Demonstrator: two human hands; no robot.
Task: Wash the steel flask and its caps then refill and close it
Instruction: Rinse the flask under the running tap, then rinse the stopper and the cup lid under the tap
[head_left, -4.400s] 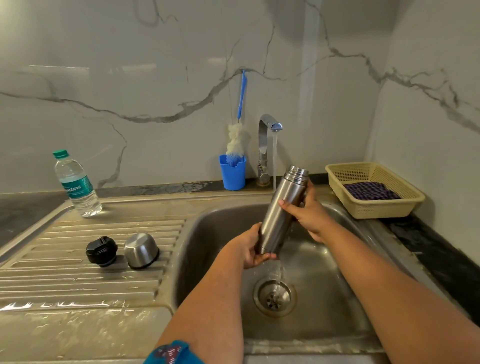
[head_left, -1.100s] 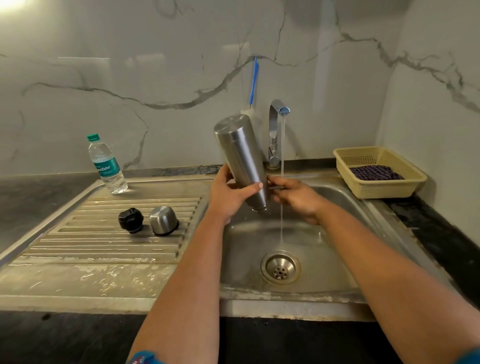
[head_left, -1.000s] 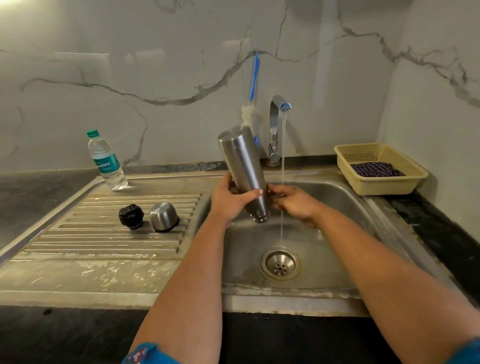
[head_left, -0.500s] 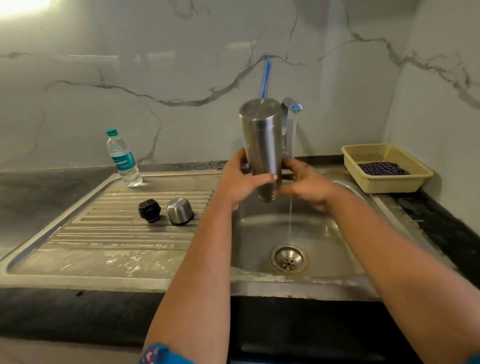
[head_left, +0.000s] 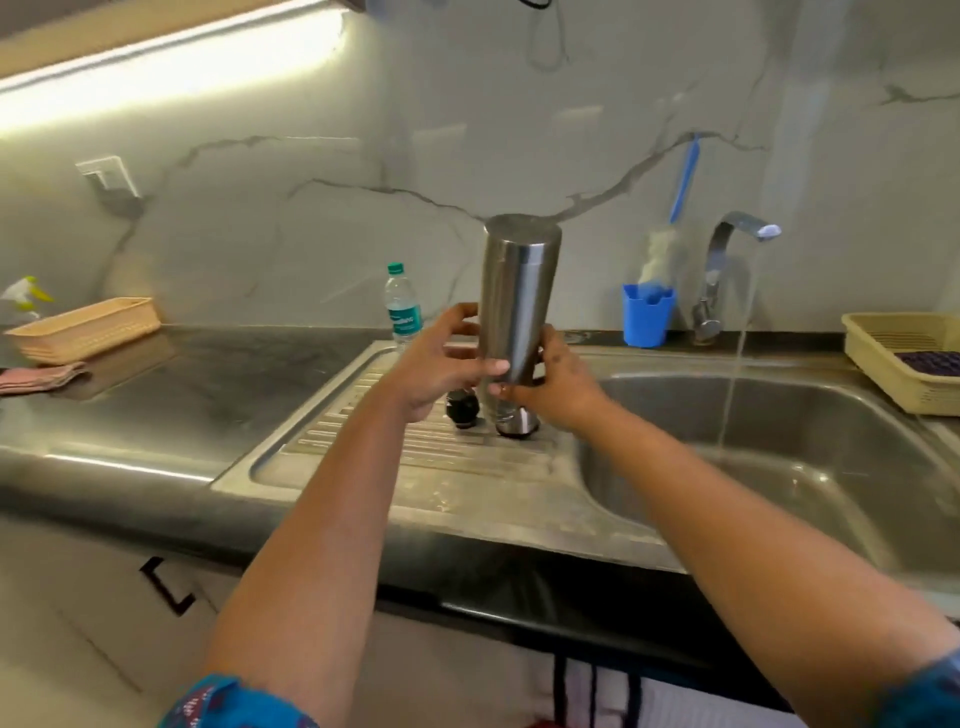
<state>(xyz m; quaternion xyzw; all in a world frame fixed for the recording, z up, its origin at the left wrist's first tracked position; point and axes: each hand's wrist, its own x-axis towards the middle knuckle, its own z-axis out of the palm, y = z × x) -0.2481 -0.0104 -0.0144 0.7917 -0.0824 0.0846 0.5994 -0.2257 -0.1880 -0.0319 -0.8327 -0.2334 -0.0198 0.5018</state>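
Inverted flask being held over the draining board

Both arms are reaching forward, the left hand (head_left: 441, 358) and right hand (head_left: 556, 387) curling around the lower end of the steel flask (head_left: 519, 296), mouth down above the 2 caps (head_left: 491, 413). It is looking wet, rigid, slippery: gripping mid-body seems safest. At 2 o'clock, the tap (head_left: 727, 260) is running.
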